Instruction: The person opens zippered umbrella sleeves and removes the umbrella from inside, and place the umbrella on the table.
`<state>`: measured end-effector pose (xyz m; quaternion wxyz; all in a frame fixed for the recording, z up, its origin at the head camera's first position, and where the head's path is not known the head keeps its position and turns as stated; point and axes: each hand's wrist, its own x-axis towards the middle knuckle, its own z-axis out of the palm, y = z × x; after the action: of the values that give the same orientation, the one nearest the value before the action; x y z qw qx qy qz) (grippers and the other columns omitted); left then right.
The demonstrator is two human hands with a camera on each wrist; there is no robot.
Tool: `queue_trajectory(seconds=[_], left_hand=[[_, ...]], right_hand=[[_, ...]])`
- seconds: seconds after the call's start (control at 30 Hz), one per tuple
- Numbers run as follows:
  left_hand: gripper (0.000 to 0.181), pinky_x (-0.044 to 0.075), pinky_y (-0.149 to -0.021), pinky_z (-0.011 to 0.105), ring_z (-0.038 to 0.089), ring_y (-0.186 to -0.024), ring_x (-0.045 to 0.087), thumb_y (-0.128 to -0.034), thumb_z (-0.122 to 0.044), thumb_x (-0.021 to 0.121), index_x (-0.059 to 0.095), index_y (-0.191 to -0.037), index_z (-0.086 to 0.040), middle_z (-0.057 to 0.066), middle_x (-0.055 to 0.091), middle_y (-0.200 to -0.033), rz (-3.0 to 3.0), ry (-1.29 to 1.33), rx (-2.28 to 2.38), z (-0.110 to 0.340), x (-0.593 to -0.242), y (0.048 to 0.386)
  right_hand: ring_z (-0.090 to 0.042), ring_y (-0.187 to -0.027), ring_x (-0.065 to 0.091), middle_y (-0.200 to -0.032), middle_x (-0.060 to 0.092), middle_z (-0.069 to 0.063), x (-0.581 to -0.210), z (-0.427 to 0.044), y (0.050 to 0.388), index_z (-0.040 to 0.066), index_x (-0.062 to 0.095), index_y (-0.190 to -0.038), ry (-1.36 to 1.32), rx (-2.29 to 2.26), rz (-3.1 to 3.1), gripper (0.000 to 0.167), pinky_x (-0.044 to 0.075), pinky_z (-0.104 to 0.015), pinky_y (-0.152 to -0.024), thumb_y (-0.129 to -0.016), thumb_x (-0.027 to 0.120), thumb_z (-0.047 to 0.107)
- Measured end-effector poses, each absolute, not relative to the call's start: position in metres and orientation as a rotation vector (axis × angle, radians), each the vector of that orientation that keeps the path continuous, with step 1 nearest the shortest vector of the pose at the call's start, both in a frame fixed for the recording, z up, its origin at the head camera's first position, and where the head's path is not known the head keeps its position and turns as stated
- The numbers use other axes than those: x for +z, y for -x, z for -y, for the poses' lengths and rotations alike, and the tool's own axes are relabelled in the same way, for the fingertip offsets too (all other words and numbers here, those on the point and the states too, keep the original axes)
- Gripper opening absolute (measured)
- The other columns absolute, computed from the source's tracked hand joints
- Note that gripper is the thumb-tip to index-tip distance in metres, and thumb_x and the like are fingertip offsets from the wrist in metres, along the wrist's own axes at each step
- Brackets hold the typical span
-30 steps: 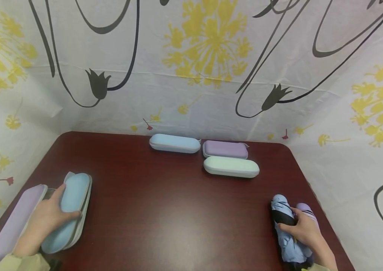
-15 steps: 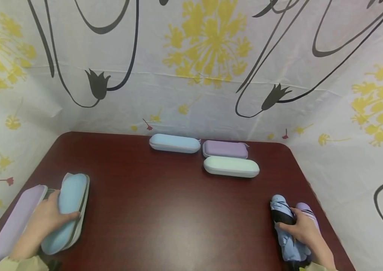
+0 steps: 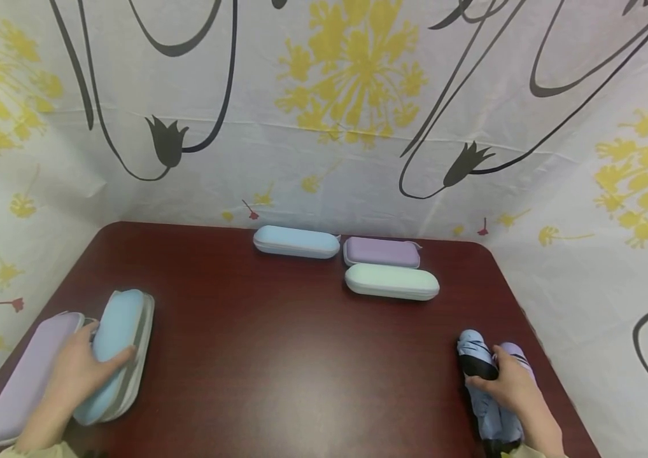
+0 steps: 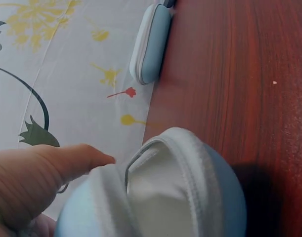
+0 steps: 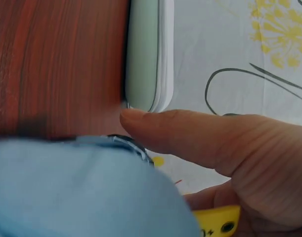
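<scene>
My left hand pinches the upper half of a light blue zip case at the table's left side. In the left wrist view the case gapes at its unzipped seam, and a pale lining shows inside. A lilac case lies just left of that hand. Over at the right, my right hand grips a folded blue umbrella, thumb across its dark band. Partly hidden behind this hand is a lilac umbrella. A yellow tag shows by the right fingers.
Along the back edge of the dark red table lie a blue case and a lilac case. A pale green case sits directly in front of the lilac one. Patterned cloth hangs behind and at both sides.
The left hand has raised and tilted the upper half of the blue case, and the gap at its seam looks wider. The right hand and umbrellas have hardly moved.
</scene>
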<state>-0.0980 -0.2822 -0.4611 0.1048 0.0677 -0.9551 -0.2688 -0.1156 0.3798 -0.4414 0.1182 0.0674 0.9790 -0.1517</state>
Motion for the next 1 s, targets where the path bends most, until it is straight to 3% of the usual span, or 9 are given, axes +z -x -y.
queue_trajectory(seconds=[0.2, 0.57, 0.8, 1.0], left_hand=[[0.065, 0.037, -0.076, 0.061, 0.054, -0.092, 0.046, -0.0767, -0.019, 0.070, 0.043, -0.117, 0.023, 0.043, 0.048, -0.103, 2.740, -0.218, -0.802, 0.282, -0.462, 0.092], [0.058, 0.034, -0.077, 0.062, 0.057, -0.090, 0.043, -0.0741, -0.016, 0.069, 0.047, -0.110, 0.023, 0.045, 0.045, -0.100, 2.695, -0.149, -0.678, 0.278, -0.458, 0.093], [0.050, 0.035, -0.078, 0.061, 0.056, -0.091, 0.046, -0.0728, -0.013, 0.068, 0.052, -0.107, 0.020, 0.042, 0.050, -0.101, 2.605, -0.060, -0.642, 0.260, -0.444, 0.108], [0.038, 0.042, -0.071, 0.058, 0.047, -0.087, 0.055, -0.0748, -0.005, 0.068, 0.059, -0.106, 0.014, 0.035, 0.058, -0.099, 2.539, 0.037, -0.763, 0.229, -0.440, 0.129]], right_hand=[[-0.054, -0.109, 0.043, -0.119, 0.044, -0.042, -0.434, -0.368, 0.114, -0.022, 0.035, -0.127, -0.166, -0.465, -3.004, 0.085, 0.038, -0.061, -0.085, -0.074, 0.076, 0.031], [-0.039, -0.087, 0.062, -0.101, 0.062, -0.027, -0.431, -0.314, 0.125, -0.009, 0.055, -0.119, 0.132, -0.835, -3.282, 0.051, 0.051, -0.049, -0.070, -0.077, 0.075, 0.011], [-0.035, -0.092, 0.062, -0.105, 0.063, -0.021, -0.439, -0.283, 0.144, -0.005, 0.057, -0.120, 0.282, -0.953, -3.203, 0.048, 0.051, -0.048, -0.074, -0.078, 0.075, 0.012], [-0.032, -0.095, 0.061, -0.105, 0.063, -0.019, -0.443, -0.256, 0.165, -0.005, 0.058, -0.120, 0.357, -1.078, -3.136, 0.048, 0.051, -0.045, -0.078, -0.078, 0.075, 0.011]])
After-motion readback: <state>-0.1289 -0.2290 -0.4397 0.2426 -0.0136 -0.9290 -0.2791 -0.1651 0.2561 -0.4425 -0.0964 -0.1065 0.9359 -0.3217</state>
